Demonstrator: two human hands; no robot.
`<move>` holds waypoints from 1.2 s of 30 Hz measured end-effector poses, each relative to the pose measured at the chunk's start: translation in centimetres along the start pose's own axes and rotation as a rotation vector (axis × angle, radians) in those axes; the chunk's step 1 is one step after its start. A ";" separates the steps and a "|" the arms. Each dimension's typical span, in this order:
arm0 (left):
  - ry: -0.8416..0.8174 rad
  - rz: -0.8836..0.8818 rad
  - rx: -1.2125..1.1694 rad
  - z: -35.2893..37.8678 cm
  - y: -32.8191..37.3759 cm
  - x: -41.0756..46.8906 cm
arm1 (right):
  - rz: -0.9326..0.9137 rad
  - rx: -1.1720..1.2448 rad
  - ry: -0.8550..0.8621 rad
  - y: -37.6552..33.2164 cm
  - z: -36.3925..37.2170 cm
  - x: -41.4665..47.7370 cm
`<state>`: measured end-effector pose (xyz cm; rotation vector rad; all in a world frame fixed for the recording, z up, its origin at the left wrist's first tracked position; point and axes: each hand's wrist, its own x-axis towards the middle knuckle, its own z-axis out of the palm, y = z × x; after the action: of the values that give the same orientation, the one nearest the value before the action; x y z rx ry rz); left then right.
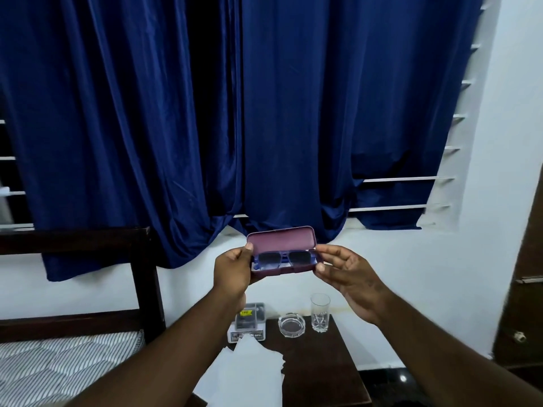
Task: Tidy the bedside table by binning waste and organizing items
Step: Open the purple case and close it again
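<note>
Purple case (281, 251), lid up, sunglasses (296, 257) inside, high over the dark table (323, 362). Left hand (232, 270) curled round its left end; right hand (346, 274) pinching its right end, other fingers loose.

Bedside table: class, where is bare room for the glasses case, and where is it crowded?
Free: the table front right, bordered by white papers, ashtray and drinking glass. Crowded: the back row, small box included, and the front left under papers.
</note>
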<state>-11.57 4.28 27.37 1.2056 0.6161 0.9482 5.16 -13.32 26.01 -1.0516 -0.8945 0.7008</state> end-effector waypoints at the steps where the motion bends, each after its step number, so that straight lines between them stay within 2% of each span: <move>1: 0.007 -0.003 0.000 0.0 0.1 0.0 | -0.007 0.026 -0.001 0.1 0.2 0.1; 9: -0.033 -0.055 0.007 -0.7 0.9 0.1 | -0.054 0.146 0.095 1.1 1.2 0.2; 20: -0.097 -0.184 0.244 -2.6 4.0 1.3 | -0.028 0.244 0.123 2.1 1.8 0.1; 25: -0.194 -0.228 0.214 -3.3 4.5 1.4 | -0.032 0.248 0.115 2.6 1.9 0.4; 36: -0.342 -0.157 0.075 -4.6 3.4 1.1 | -0.039 0.272 0.138 2.3 1.8 0.6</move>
<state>-15.80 7.74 29.48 1.3287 0.4667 0.5735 3.72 -11.24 24.40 -0.8272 -0.6768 0.6871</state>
